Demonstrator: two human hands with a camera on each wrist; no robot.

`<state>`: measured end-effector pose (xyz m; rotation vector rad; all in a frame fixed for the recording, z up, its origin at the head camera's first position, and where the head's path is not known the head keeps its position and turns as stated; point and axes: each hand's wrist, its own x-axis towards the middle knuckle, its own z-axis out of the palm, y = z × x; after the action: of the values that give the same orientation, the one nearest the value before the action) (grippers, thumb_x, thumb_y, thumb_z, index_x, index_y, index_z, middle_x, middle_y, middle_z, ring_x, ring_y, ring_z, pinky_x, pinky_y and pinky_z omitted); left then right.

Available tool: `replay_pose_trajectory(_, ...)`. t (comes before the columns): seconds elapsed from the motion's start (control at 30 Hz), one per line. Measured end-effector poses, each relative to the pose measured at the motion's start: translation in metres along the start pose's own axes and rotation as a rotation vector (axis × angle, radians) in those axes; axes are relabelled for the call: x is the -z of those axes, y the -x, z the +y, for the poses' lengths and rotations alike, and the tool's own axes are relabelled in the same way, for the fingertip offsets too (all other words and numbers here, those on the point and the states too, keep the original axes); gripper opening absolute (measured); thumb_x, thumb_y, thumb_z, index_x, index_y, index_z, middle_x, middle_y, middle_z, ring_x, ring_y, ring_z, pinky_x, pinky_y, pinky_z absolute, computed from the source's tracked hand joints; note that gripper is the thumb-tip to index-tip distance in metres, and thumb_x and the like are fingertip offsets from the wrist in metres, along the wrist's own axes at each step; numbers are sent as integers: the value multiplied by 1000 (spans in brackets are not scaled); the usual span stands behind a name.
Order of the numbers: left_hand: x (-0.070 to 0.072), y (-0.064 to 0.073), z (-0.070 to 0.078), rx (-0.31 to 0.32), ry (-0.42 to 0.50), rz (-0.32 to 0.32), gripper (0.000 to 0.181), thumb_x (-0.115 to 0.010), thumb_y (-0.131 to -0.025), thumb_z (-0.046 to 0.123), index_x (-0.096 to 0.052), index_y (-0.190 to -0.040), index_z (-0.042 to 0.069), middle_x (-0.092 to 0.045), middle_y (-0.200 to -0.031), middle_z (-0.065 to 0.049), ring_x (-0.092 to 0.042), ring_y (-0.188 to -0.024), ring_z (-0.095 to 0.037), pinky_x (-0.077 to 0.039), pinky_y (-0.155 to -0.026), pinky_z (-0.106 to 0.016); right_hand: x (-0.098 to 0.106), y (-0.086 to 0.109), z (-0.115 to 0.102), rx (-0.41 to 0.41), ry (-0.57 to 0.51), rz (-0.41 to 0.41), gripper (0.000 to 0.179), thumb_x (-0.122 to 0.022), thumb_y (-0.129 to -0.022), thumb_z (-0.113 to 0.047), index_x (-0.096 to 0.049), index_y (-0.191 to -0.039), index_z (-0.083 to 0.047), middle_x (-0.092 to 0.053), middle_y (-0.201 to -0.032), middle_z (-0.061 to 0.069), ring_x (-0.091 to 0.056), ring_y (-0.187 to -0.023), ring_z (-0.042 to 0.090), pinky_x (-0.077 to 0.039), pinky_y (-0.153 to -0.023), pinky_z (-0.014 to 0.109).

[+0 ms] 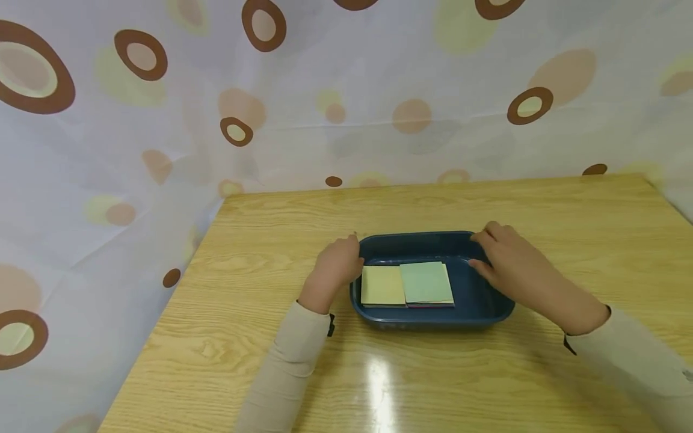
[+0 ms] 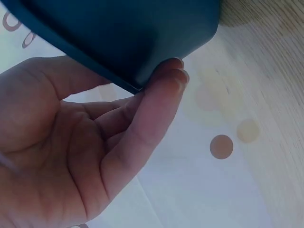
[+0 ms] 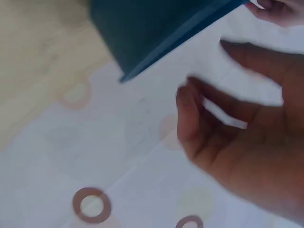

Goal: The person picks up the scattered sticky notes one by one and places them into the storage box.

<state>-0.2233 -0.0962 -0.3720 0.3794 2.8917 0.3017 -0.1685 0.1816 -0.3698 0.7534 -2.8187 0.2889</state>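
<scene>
A dark blue plastic tray (image 1: 476,300) with rounded corners stands on the wooden table. Inside its left half lie two stacks of square paper notes side by side, a pale yellow stack (image 1: 383,285) and a light green stack (image 1: 422,282). My left hand (image 1: 337,264) grips the tray's left end, and in the left wrist view its thumb and fingers (image 2: 159,102) pinch the rim from both sides. At the right end my right hand (image 1: 511,261) hovers by the rim. In the right wrist view a gap shows between its loosely bent fingers (image 3: 187,114) and the tray wall.
The wooden table (image 1: 243,288) extends around the tray on all sides. White cloth (image 1: 325,78) with brown rings and pale dots hangs behind the table and along its left side. More of this cloth shows at the far right edge.
</scene>
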Motion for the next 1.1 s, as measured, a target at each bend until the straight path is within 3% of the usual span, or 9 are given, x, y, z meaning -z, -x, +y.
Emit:
replay_pose_trajectory(0.1,0,0,1,-6,-4,0,36,-54,-96,10,-53,-128,-8,-65,-101,-17,-62,-74,-23,-49,-57,-30,2,-21,-8,128,-66,-193,49,-75,-83,-20,-57,-118,11,-54,-111,21,-56,-97,36,-48,-80,46)
replay_pose_trajectory(0.23,-1,-1,4,-14,9,-19,18,-54,-95,5,-65,-107,-4,-60,-79,-9,-52,-59,-17,-41,-48,-26,-2,-46,-21,137,-114,-507,70,-79,-79,-28,-50,-130,10,-47,-132,26,-51,-117,40,-47,-90,47)
replay_pose_trajectory(0.33,-2,-2,9,-23,10,-31,13,-54,-93,2,-67,-94,-2,-54,-70,-5,-47,-56,-15,-38,-46,-24,-12,-57,-28,133,-95,-613,76,-84,-74,-27,-49,-131,9,-49,-129,23,-55,-110,35,-48,-89,45)
replay_pose_trajectory(0.47,-2,-2,14,-32,8,-34,13,-55,-91,-1,-66,-85,0,-50,-65,-2,-45,-54,-13,-37,-45,-23,-22,-60,-32,149,-48,-632,78,-88,-68,-26,-51,-126,10,-52,-117,19,-56,-98,30,-50,-84,44)
replay_pose_trajectory(0.57,-2,-3,18,-34,3,-29,16,-54,-90,-2,-65,-79,2,-49,-63,-2,-44,-53,-13,-37,-45,-23,-25,-59,-33,142,-30,-629,81,-89,-66,-26,-50,-126,11,-51,-119,22,-57,-100,33,-49,-86,45)
replay_pose_trajectory(0.87,-1,-2,18,-11,-14,-19,16,-54,-91,-1,-66,-81,2,-50,-64,-2,-44,-53,-12,-37,-44,-23,-22,-60,-35,168,21,-590,80,-90,-65,-31,-51,-123,10,-52,-115,21,-57,-97,31,-51,-82,43)
replay_pose_trajectory(1.1,-2,-1,18,-9,-9,-28,15,-54,-91,-1,-66,-84,1,-51,-64,-2,-45,-53,-12,-38,-44,-22,-27,-56,-35,142,29,-596,82,-90,-64,-30,-51,-123,10,-52,-114,21,-57,-96,31,-51,-81,43)
